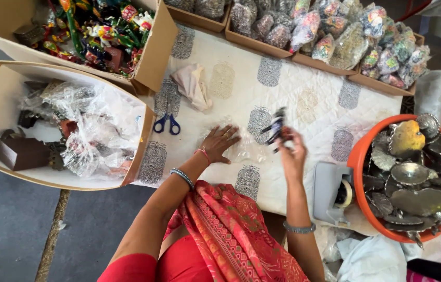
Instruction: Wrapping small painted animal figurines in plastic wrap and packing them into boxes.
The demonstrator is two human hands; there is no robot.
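My left hand [219,143] lies flat, fingers spread, on a clear plastic bag [246,151] on the white printed tablecloth [293,99]. My right hand [291,151] is raised above the cloth and grips a small dark metal object [277,125]. Blue-handled scissors [167,123] lie to the left of my left hand. A crumpled beige cloth [192,84] rests farther back on the table.
An orange tub [359,156] of dark metal dishes stands at the right, a grey tape dispenser [332,193] beside it. Cardboard boxes hold plastic-wrapped items [82,133] and colourful toys [95,31] at the left. Trays of filled bags [335,36] line the far edge.
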